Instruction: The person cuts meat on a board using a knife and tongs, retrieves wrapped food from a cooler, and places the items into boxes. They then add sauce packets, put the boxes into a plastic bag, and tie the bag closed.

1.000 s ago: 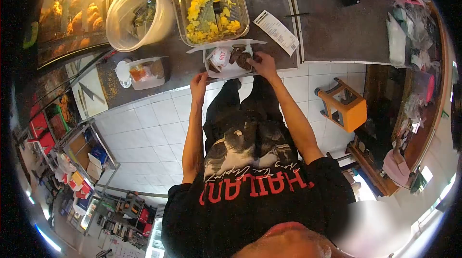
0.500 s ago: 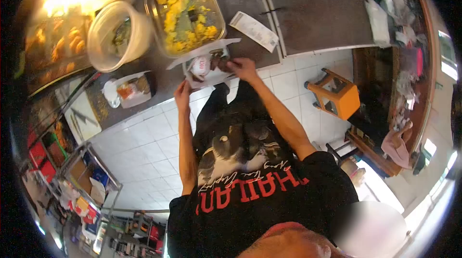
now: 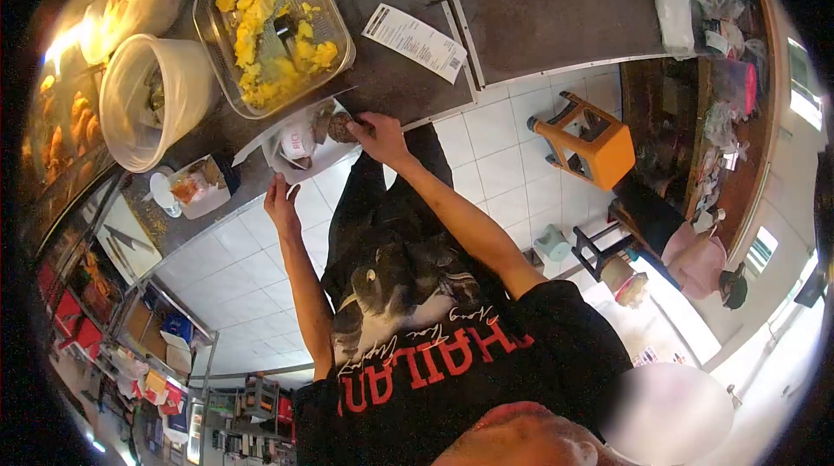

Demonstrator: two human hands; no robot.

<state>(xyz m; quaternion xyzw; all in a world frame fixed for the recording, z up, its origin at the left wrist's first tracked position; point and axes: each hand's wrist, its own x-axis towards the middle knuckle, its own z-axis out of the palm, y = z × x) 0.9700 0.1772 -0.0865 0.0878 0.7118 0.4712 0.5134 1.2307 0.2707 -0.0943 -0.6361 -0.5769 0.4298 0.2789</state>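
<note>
A white open box (image 3: 326,156) sits at the counter's front edge, holding a white packet with red lettering (image 3: 296,141) and dark brown pieces. My right hand (image 3: 380,138) is closed on a dark brown piece (image 3: 340,126) at the box's right side. At the box's lower left corner is my left hand (image 3: 282,204), its finger and thumb apart with nothing visible between them. Behind the box stands a clear tray (image 3: 346,53) with yellow chunks. A printed paper slip (image 3: 415,42) lies right of the tray.
A round plastic tub (image 3: 130,110) and a smaller white container (image 3: 201,190) stand left on the counter (image 3: 391,88). An orange stool (image 3: 599,153) is on the tiled floor to the right. Plastic bags (image 3: 673,10) lie at upper right. A person in pink (image 3: 695,262) is at far right.
The view has turned, shifting the counter items left and down. My left finger and thumb have parted at the box edge. My right hand stays at the dark brown piece.
</note>
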